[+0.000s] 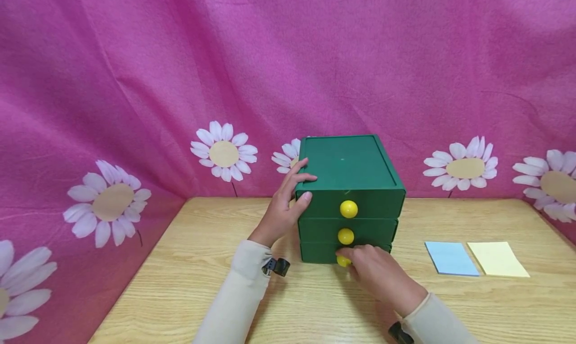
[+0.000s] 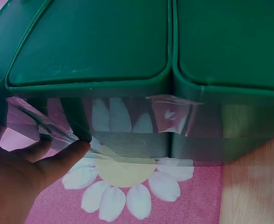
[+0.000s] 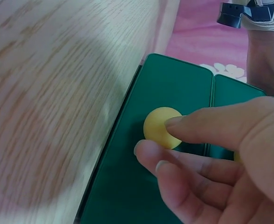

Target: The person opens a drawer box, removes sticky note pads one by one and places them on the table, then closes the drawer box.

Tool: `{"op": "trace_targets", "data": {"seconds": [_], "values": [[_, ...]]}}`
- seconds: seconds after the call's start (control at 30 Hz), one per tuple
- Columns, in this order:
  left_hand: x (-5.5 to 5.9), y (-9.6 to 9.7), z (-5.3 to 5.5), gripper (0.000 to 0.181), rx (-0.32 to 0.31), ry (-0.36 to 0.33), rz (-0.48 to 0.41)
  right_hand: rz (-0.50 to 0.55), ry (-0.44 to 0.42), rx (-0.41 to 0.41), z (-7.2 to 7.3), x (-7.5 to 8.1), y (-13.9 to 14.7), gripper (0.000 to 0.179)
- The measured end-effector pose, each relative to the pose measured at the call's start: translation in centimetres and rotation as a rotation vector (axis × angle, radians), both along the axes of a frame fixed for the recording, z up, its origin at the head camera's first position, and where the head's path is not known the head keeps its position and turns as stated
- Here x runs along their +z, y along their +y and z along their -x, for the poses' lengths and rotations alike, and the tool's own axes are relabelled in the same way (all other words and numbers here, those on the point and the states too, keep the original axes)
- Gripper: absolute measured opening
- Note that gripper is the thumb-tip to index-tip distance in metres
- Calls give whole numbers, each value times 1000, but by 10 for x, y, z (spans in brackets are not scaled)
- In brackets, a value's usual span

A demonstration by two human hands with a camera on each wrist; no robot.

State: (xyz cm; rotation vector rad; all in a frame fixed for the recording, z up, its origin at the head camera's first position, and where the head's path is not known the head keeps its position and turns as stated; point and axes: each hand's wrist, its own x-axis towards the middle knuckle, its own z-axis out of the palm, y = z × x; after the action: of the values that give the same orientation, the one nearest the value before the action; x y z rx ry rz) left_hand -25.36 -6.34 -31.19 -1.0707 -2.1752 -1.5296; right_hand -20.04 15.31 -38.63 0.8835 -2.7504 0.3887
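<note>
Green plastic three-drawer cabinet (image 1: 344,161) is standing on a wooden table (image 1: 211,239); the left hand (image 1: 284,206) is resting spread against its left edge while the right hand (image 1: 378,274) is pinching the round yellow bottom knob (image 3: 156,127). A shallow pinch may be risking a slip off that smooth curve.

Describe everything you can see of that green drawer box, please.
The green drawer box looks like smooth plastic, with a flat, rimmed top and three stacked drawers, each with a round yellow knob. It stands upright on the wood-grain table, its drawers apparently closed. The left hand rests against its left side and top edge; the right hand pinches the lowest knob.
</note>
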Motion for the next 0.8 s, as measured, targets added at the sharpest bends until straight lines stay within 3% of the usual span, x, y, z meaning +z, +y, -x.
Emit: {"op": "trace_targets", "data": {"seconds": [0.8], "values": [[-2,-1,2,35,-4,-7,4,18,-29,-13,-1,2,-2,19]]}}
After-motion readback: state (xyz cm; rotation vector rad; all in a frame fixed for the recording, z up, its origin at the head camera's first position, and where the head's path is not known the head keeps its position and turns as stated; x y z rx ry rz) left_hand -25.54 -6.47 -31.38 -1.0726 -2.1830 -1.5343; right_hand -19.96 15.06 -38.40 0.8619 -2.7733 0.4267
